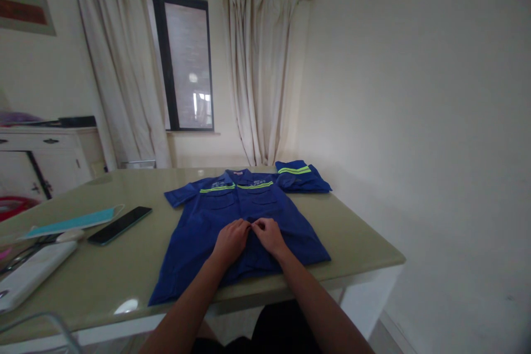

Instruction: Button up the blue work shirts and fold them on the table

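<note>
The blue shirt [244, 221] lies flat on the desk [352, 232], collar toward 12 o'clock. Left hand [230, 240] and right hand [270, 235] rest side by side on its front placket, fingers curled and pinching the cloth, just below the chest pockets.

Bare forearms, no sleeves, dark trousers [274, 332]
</note>
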Demonstrator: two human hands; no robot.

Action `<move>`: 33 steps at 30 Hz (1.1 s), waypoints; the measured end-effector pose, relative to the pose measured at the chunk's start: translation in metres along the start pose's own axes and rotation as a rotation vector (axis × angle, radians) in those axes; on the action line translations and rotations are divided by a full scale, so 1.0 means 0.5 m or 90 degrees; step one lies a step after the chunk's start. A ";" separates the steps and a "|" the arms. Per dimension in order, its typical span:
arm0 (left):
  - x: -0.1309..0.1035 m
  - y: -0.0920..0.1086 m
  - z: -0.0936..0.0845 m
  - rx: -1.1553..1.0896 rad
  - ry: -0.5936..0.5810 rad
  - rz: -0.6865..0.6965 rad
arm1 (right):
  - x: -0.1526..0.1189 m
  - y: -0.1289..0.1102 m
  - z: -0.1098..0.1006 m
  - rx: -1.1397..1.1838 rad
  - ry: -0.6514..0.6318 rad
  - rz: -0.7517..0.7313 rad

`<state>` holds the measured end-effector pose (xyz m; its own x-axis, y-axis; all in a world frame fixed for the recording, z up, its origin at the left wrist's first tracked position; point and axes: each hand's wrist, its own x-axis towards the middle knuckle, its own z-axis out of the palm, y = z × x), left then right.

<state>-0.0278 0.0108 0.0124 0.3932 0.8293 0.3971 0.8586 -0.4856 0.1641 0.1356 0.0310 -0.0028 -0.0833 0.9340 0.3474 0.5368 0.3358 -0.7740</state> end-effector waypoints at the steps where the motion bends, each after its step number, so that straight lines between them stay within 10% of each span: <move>1: 0.000 -0.001 0.001 -0.012 -0.001 -0.005 | 0.000 0.000 0.001 0.005 0.000 0.000; 11: -0.007 -0.055 0.029 -0.096 0.041 -0.148 | -0.049 -0.012 -0.021 -0.204 -0.088 -0.091; 17: -0.050 -0.061 0.019 0.043 -0.125 -0.108 | -0.111 -0.042 -0.062 -0.325 -0.215 -0.155; 25: -0.060 -0.039 -0.015 0.028 -0.169 0.065 | -0.021 -0.112 -0.049 -0.384 -0.052 -0.032; 33: -0.089 -0.001 -0.026 0.054 -0.152 0.042 | 0.049 -0.119 0.016 -0.451 -0.149 0.050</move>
<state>-0.0502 -0.0293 0.0064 0.5071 0.8431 0.1791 0.8490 -0.5244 0.0648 0.0952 0.0348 0.0476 -0.1564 0.9800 0.1228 0.9539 0.1821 -0.2383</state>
